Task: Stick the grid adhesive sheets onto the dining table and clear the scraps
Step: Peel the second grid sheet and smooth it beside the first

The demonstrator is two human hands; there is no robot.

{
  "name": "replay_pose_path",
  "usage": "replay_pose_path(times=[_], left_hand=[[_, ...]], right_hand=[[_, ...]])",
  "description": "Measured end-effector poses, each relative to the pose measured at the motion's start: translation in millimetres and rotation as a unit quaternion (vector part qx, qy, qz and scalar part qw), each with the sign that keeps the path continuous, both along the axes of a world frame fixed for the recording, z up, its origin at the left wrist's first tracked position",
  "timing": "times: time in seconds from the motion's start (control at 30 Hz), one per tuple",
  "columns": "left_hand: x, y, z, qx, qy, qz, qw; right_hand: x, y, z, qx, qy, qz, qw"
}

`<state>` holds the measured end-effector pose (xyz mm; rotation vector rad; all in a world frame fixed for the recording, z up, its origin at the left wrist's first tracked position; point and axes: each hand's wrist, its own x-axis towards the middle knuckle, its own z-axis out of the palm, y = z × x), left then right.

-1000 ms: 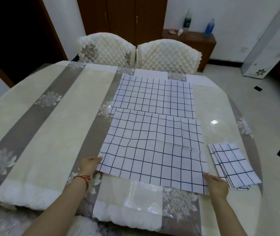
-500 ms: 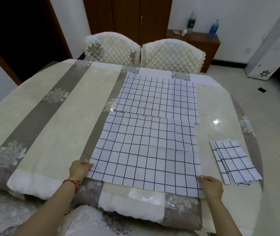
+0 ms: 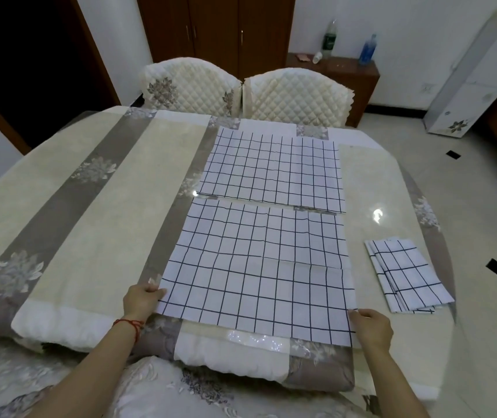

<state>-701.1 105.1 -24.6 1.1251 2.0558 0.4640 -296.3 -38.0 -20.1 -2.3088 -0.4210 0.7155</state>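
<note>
A white grid adhesive sheet (image 3: 259, 267) lies creased on the near middle of the dining table (image 3: 90, 212). My left hand (image 3: 141, 301) pinches its near left corner. My right hand (image 3: 372, 327) pinches its near right corner. A second grid sheet (image 3: 271, 170) lies flat just beyond it, their edges nearly touching. A folded stack of more grid sheets (image 3: 407, 276) rests on the table to the right of my right hand.
Two quilted cream chairs (image 3: 241, 92) stand at the table's far side. A wooden side cabinet (image 3: 346, 73) with bottles stands behind them, and a white appliance (image 3: 482, 79) at the far right. Tiled floor (image 3: 482, 206) lies to the right.
Both hands have pulled the near sheet toward me, so it no longer overlaps the far sheet and lies flatter. The camera has tilted slightly.
</note>
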Motion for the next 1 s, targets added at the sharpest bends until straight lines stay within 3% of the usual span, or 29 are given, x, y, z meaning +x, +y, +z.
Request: replay_pose_path(times=[0.63, 0.73, 0.87, 1.0], left_hand=[[-3.3, -6.9, -9.7, 0.036, 0.05, -0.046, 0.997], [3.2, -12.1, 0.4, 0.06, 0.093, -0.05, 0.993], [32.4, -13.4, 7.7, 0.162, 0.201, -0.178, 0.95], [102.6, 2.5, 6.2, 0.204, 0.218, -0.35, 0.888]], right_hand=[[0.5, -3.3, -6.7, 0.006, -0.027, 0.023, 0.999], [-4.9, -1.7, -1.0, -0.027, -0.063, 0.028, 0.997], [-23.2, 19.6, 10.3, -0.069, -0.23, 0.116, 0.964], [-58.7, 66.7, 12.6, -0.017, -0.255, 0.293, 0.921]])
